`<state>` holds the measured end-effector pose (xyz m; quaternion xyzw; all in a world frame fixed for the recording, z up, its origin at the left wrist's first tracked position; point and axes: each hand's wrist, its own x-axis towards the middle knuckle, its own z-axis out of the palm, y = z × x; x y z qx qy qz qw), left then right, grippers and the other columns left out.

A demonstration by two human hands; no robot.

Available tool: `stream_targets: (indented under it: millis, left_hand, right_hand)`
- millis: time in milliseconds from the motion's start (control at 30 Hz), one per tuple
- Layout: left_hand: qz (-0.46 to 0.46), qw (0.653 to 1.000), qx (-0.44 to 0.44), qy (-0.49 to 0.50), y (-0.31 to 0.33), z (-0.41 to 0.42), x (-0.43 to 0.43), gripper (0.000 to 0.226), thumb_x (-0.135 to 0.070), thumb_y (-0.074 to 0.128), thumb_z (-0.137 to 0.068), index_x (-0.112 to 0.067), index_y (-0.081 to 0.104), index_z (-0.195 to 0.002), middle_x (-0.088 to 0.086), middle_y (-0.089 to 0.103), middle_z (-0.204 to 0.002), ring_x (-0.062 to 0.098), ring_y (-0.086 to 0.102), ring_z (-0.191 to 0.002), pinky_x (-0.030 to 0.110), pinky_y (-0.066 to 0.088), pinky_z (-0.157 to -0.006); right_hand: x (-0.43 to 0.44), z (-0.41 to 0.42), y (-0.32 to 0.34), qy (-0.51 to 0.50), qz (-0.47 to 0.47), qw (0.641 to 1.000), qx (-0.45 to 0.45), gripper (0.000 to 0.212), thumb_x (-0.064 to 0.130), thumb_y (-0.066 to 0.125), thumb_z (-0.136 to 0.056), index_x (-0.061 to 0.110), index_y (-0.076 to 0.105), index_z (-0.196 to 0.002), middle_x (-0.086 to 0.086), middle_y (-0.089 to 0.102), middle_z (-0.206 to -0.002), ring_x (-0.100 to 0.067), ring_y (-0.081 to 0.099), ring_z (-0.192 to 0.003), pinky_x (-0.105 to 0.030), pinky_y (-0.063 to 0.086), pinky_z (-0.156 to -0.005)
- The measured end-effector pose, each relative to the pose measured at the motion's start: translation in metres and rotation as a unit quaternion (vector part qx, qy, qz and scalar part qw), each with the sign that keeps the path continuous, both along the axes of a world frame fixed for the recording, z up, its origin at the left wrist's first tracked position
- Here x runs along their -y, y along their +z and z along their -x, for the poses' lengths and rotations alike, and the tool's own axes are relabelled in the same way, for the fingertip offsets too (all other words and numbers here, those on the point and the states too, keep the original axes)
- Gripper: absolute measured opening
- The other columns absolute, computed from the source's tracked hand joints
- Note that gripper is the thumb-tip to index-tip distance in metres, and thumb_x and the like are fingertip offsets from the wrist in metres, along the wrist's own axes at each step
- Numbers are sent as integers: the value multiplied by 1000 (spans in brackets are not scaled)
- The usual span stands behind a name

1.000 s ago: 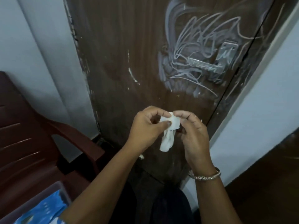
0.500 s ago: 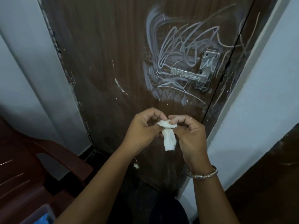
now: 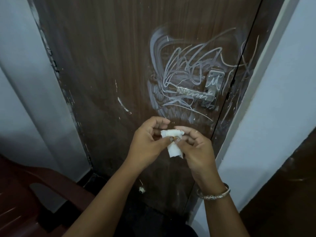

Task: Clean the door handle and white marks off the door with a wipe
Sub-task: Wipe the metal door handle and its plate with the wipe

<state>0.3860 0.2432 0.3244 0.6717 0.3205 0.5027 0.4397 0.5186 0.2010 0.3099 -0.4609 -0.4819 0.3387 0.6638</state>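
A small white wipe [image 3: 174,148] is pinched between both hands in front of the lower part of a dark brown door [image 3: 106,69]. My left hand [image 3: 147,144] holds its left end and my right hand [image 3: 196,147] holds its right end, and a short flap hangs down between them. White scribbled marks [image 3: 184,72] cover the door above my hands. They run over the metal lever handle [image 3: 195,95] and its plate [image 3: 214,86]. A separate white streak [image 3: 123,106] lies further left on the door.
A dark red plastic chair [image 3: 34,194] stands at the lower left, its armrest close to my left forearm. Pale walls [image 3: 20,82] flank the door on both sides. A dark brown panel [image 3: 287,194] fills the lower right corner.
The view has shifted so the door marks and handle sit lower and more central. My hands have gone on working the wipe between them, and its hanging flap now looks shorter and wider.
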Motion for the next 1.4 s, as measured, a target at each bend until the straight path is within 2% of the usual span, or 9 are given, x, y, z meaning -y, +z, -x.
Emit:
stream_targets:
  millis: [133, 300, 433, 667, 767, 967, 1133, 1233, 1400]
  left_hand:
    - [-13, 998, -53, -30, 1, -6, -5, 19, -7, 69, -80, -18, 66, -95, 5, 69, -87, 24, 66, -81, 42, 54, -73]
    - [-40, 999, -16, -20, 12, -18, -7, 24, -1, 64, -80, -25, 64, -81, 7, 65, -76, 22, 61, -69, 46, 52, -68]
    - [-32, 999, 1, -35, 24, -29, -8, 17, -4, 65, -75, -21, 66, -78, 13, 67, -77, 35, 64, -75, 53, 53, -73]
    - [-33, 999, 16, -34, 43, -54, -17, 20, 1, 67, -78, -18, 66, -83, 19, 68, -86, 30, 62, -77, 45, 54, -73]
    - [-64, 998, 2, -22, 55, -60, -26, 28, -1, 65, -80, -26, 62, -91, -2, 67, -93, 12, 63, -85, 23, 53, -71]
    - [-109, 993, -34, 26, 68, -60, -48, 24, -5, 65, -82, -22, 59, -98, -4, 63, -100, 8, 58, -97, 14, 46, -79]
    - [-161, 978, -111, 71, 66, -60, -61, 30, -8, 66, -80, -19, 58, -107, -1, 56, -110, 11, 53, -105, 5, 38, -78]
    - [-172, 971, -146, 79, 65, -60, -66, 33, -11, 66, -81, -19, 57, -112, -6, 51, -110, 13, 49, -109, 19, 39, -88]
    - [-176, 965, -177, 86, 63, -61, -74, 38, -13, 66, -80, -20, 55, -116, -7, 48, -113, 15, 46, -115, 28, 40, -94]
  right_hand:
    - [1, 0, 7, -22, -44, 999, 1, 36, -14, 61, -78, 21, 68, -83, 0, 70, -80, -13, 66, -72, -24, 54, -62]
    - [2, -1, 14, -34, -35, 996, -68, 31, -17, 59, -75, 12, 67, -81, 1, 71, -80, -14, 66, -76, -22, 53, -65]
    - [0, -6, 24, -44, -34, 990, -127, 15, -9, 65, -78, 7, 65, -78, -11, 70, -90, -20, 67, -88, -25, 55, -73]
    - [-8, -27, 49, -129, -37, 986, -98, 38, -14, 73, -66, 15, 64, -90, -6, 72, -88, -13, 70, -80, -24, 57, -68]
    - [-11, -38, 64, -210, -46, 976, -6, 30, -5, 75, -69, 22, 68, -80, 2, 73, -75, -14, 69, -69, -28, 58, -64]
    - [-21, -60, 102, -346, -119, 890, 274, 21, 3, 56, -83, 20, 64, -91, 3, 62, -83, -10, 53, -69, -4, 35, -57]
    - [-46, -73, 126, -381, -85, 810, 437, 26, 1, 47, -88, 9, 61, -108, -13, 61, -103, -20, 51, -89, -18, 32, -69]
    - [-64, -80, 138, -383, -59, 751, 535, 25, 0, 48, -88, 5, 59, -110, -15, 63, -103, -30, 54, -94, -33, 39, -78]
    - [-87, -75, 144, -340, 9, 613, 713, 28, -3, 44, -85, 5, 61, -105, -16, 63, -103, -32, 49, -96, -35, 37, -82]
